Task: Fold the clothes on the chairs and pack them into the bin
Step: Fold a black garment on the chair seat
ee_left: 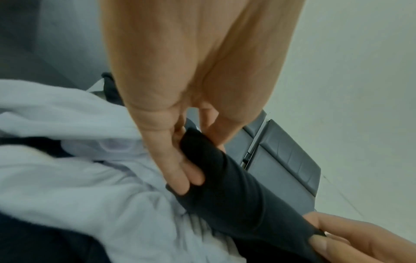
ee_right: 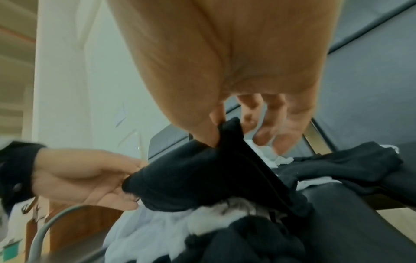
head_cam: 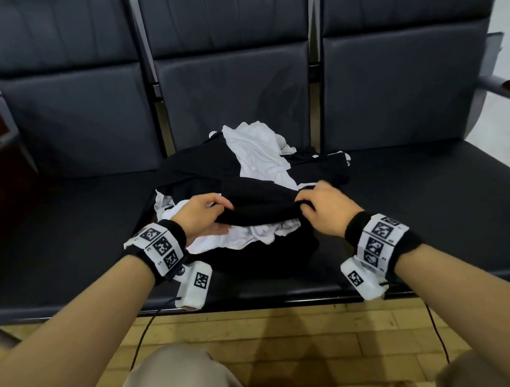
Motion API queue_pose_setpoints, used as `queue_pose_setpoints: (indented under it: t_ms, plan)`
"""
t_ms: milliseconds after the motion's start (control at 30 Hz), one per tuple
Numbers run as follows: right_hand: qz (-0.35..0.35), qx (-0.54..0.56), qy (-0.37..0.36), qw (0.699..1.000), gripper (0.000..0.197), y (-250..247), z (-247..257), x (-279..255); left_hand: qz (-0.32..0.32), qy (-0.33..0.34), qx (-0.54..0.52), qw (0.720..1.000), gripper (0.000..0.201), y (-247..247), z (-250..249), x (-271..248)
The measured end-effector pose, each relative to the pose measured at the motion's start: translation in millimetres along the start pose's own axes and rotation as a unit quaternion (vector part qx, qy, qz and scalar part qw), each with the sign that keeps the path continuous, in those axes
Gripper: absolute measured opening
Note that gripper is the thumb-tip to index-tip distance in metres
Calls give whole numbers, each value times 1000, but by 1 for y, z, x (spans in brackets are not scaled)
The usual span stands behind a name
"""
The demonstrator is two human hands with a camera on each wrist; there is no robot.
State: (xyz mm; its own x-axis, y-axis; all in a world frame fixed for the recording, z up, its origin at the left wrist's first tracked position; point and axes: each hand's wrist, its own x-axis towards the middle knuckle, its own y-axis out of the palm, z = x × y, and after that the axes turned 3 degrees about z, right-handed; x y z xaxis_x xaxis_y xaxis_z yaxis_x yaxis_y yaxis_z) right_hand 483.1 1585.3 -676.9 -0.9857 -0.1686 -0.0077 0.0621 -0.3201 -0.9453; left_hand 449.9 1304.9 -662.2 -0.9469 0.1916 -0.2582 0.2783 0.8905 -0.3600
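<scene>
- Head view: I see a row of dark padded chairs [head_cam: 394, 204], and on the middle seat a loose heap of black and white clothes [head_cam: 247, 176].
- At the near side of that heap, my left hand [head_cam: 202, 214] and my right hand [head_cam: 326, 209] hold one black soft-knit garment [head_cam: 263, 204] between them, stretched across from one hand to the other.
- The black garment sits on top of the heap's near edge, above a crumpled white cloth [head_cam: 244, 237] that spills out just under it.
- Left wrist view: the left hand's fingers [ee_left: 178, 179] are curled round one end of the black garment [ee_left: 225, 186], with the thumb on the other side of the cloth, so this hand grips it.
- Right wrist view: the right hand [ee_right: 225, 106] pinches the other end of the black garment [ee_right: 202, 178] between thumb and fingers; the remaining fingers hang curled behind the cloth.
- In the same view the left hand [ee_right: 90, 178] shows at the garment's far end, fingertips on the fabric.
- At the far side of the heap lies a wrinkled white shirt [head_cam: 255, 152] over more black cloth.
- A wooden floor [head_cam: 283, 338] lies in front of the chairs.
</scene>
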Motion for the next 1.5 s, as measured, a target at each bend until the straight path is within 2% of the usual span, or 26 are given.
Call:
queue_pose_setpoints:
  t_ms: [33,100,133,200,233,300,400,533,633,733,833,933,1033,1100,1167,1233,1300,1400,1500]
  plan:
    - [-19,3,-2,1000,24,-4,-2,2,-3,18,2,1000,22,-2,-4,0]
    - [-59,6,-8,998,24,-11,-2,6,4,38,29,999,8,-6,-15,-1]
    - [-70,8,-17,997,25,-15,-2,7,13,54,81,995,13,-8,-19,-1]
    - [-97,25,-50,994,25,-24,1,8,30,78,227,970,37,-14,-29,-2]
    - [-121,39,-69,990,24,-30,3,8,29,89,274,957,41,-16,-36,-4]
    - [-165,68,-87,980,20,-41,6,7,18,115,321,940,33,-20,-46,-6]
    - [-202,109,-73,971,17,-57,8,6,-15,152,331,931,17,-29,-60,-7]
    - [-211,190,-31,958,24,-74,16,8,-49,206,295,932,15,-41,-80,-14]
    - [-200,206,-32,957,36,-85,28,9,-46,240,259,935,19,-44,-93,-18]
    - [-137,193,-45,971,44,-97,38,8,-34,210,125,969,27,-51,-93,-22]
    - [-80,201,-84,973,54,-103,42,4,-25,194,7,981,31,-53,-88,-32]
    - [-76,258,-112,957,42,-95,41,11,-45,191,-14,980,34,-61,-77,-40]
    - [-77,310,-109,941,45,-84,49,20,-70,170,5,983,43,-76,-58,-55]
    - [-58,335,-105,935,42,-75,63,26,-90,151,-7,984,38,-86,-46,-70]
    - [-67,300,-103,946,44,-67,85,30,-98,131,-26,986,34,-99,-29,-85]
    - [-86,214,-103,968,64,-58,114,39,-100,111,-54,987,34,-116,-8,-104]
    - [-113,133,-115,978,72,-44,147,46,-108,87,-100,985,37,-131,11,-126]
    - [-33,233,-152,960,46,-18,204,46,-153,45,-173,972,43,-149,41,-163]
    - [20,246,-202,948,45,10,254,50,-195,6,-227,954,43,-163,71,-199]
